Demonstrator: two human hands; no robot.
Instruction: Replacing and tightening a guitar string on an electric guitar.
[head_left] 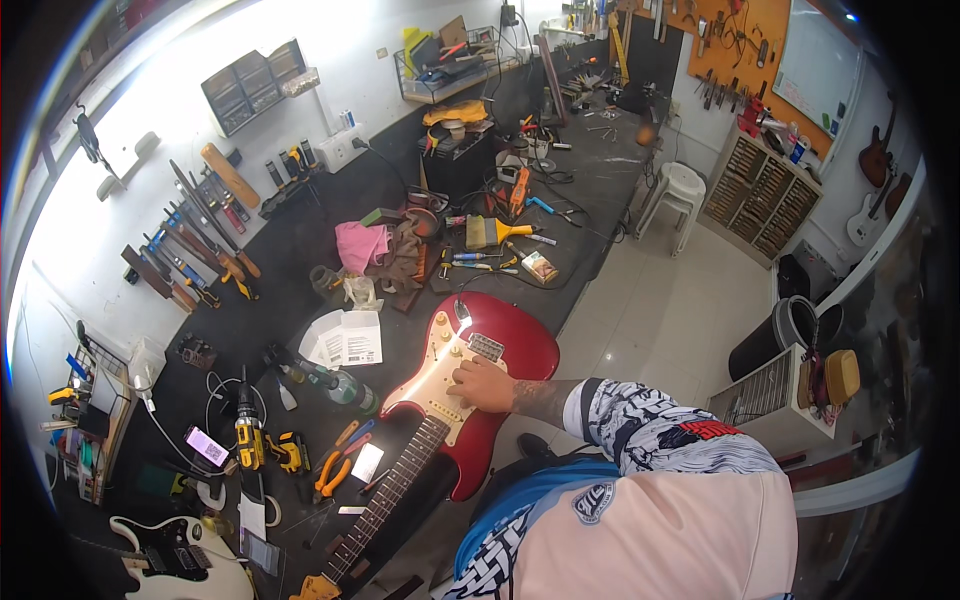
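A red electric guitar (510, 330) with a cream pickguard lies slantwise on the dark workbench, its body at the near edge. Its neck (385, 500) points down and left, and part of the headstock (316, 588) shows at the lower rim. Over the strings between bridge and neck rests my right hand (483, 385), its fingers curled in against the pickguard. Whatever the fingertips pinch, if anything, is hidden under them. Of my left arm only a patterned sleeve shows, and my left hand is not in view.
Left of the neck lie orange-handled pliers (332, 474), a yellow drill (248, 440), a phone (206, 446) and a bottle (345, 390). White papers (343, 338) and a wide brush (488, 232) lie beyond the guitar. A white guitar (180, 560) is at lower left, stools (680, 190) at right.
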